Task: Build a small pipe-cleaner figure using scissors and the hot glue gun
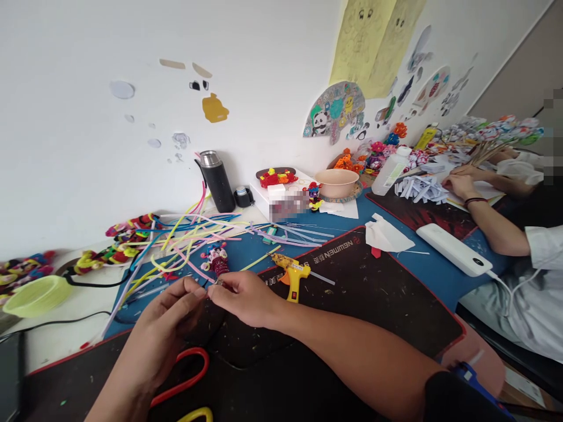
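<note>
Fingertips nearly meeting, my left hand (pixel 169 313) and my right hand (pixel 246 298) are both closed in a pinch over the black desk mat (pixel 352 316). A tiny dark piece shows between them, too small to name. Just beyond the fingers is a small dark-red figure (pixel 219 265) with a colourful head. To the right of my right hand lies a yellow glue gun (pixel 297 280), a clear glue stick poking from its back. Scissors with red handles (pixel 206 366) rest partly hidden beside my left wrist.
Long pipe cleaners (pixel 176 240) are strewn at the back left. Behind them stand a black thermos (pixel 217 187), a white box (pixel 259 199) and a peach bowl (pixel 336 184). On the right, a white power bank (pixel 453 249) lies near another person's arm (pixel 501 225).
</note>
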Tool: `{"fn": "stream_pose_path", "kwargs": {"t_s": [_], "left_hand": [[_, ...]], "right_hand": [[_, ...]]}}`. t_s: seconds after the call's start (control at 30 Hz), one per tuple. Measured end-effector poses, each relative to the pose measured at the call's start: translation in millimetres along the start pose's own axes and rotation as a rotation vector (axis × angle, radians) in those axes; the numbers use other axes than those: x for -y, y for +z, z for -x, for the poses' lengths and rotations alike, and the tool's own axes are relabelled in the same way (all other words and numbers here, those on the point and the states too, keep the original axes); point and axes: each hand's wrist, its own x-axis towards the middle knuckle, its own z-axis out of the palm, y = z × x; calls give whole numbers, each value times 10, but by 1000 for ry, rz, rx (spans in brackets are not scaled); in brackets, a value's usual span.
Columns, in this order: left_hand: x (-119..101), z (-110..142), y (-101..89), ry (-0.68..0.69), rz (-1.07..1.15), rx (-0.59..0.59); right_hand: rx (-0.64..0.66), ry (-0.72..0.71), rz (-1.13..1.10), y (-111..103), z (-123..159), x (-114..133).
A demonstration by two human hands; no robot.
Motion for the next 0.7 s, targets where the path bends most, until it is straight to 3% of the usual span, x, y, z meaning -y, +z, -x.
{"fn": "stream_pose_path", "kwargs": {"t_s": [0.2,0.47,0.7], "left_hand": [[-9,1,-45,55,51,-10],[-65,30,46,86,16,-33],[-24,20,22,60,-13,-27]], "right_hand": [[183,9,-362,-38,-19,34],[48,48,-373,-54,-77,17],[48,57,-481,-69,-73,87]]}}
